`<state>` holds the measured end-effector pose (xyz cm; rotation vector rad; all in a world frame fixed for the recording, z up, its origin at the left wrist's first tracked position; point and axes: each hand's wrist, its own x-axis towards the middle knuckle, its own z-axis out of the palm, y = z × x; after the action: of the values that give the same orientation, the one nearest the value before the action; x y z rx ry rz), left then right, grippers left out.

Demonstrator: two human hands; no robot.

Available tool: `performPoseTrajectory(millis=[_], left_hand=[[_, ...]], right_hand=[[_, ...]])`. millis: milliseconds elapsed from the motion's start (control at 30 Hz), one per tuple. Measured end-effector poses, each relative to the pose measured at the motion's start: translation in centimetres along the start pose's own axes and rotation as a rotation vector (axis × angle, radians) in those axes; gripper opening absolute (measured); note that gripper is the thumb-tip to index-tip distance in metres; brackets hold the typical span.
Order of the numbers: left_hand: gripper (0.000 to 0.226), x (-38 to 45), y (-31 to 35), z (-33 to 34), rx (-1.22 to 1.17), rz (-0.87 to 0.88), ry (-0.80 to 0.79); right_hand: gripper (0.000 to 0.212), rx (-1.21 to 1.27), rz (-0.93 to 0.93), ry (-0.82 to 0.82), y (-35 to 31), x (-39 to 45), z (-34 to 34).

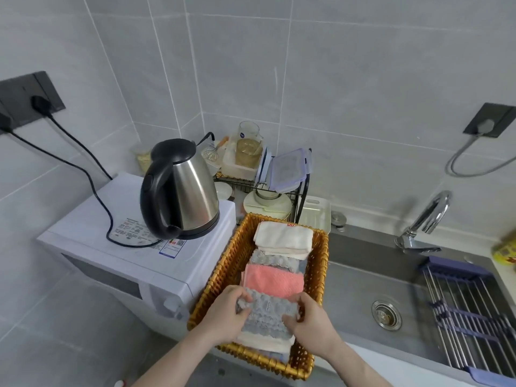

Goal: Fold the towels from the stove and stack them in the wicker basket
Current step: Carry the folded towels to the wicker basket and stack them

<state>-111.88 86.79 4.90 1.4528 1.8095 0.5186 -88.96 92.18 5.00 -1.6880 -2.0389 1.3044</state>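
A wicker basket (223,272) stands on the counter between a microwave and the sink. Inside it lie folded towels: a white one (283,237) at the far end, a grey one (275,259) and a pink one (272,279) in the middle. At the near end a folded grey towel (265,314) sits on a cream towel (262,340). My left hand (223,317) grips the grey towel's left edge. My right hand (310,322) grips its right edge. The stove is out of view.
A steel kettle (184,188) stands on the white microwave (92,233) to the left, its cord running to a wall socket. Behind the basket is a dish rack (279,188) with containers. To the right are the sink (363,277), tap (427,216) and roll-up drainer (469,311).
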Motion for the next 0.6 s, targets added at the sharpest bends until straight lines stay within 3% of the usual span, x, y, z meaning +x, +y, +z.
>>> performPoseTrajectory(millis=[133, 333, 600], left_hand=[[0.015, 0.7, -0.8, 1.2, 0.051, -0.035, -0.068], [0.017, 1.2, -2.1, 2.6, 0.100, -0.021, -0.064], [0.020, 1.2, -1.4, 1.9, 0.330, 0.169, -0.008]], right_hand=[[0.045, -0.126, -0.040, -0.051, 1.2, 0.8, 0.6], [0.043, -0.200, -0.068, 0.013, 2.3, 1.4, 1.2], [0.037, -0.208, -0.034, 0.106, 1.1, 1.1, 2.6]])
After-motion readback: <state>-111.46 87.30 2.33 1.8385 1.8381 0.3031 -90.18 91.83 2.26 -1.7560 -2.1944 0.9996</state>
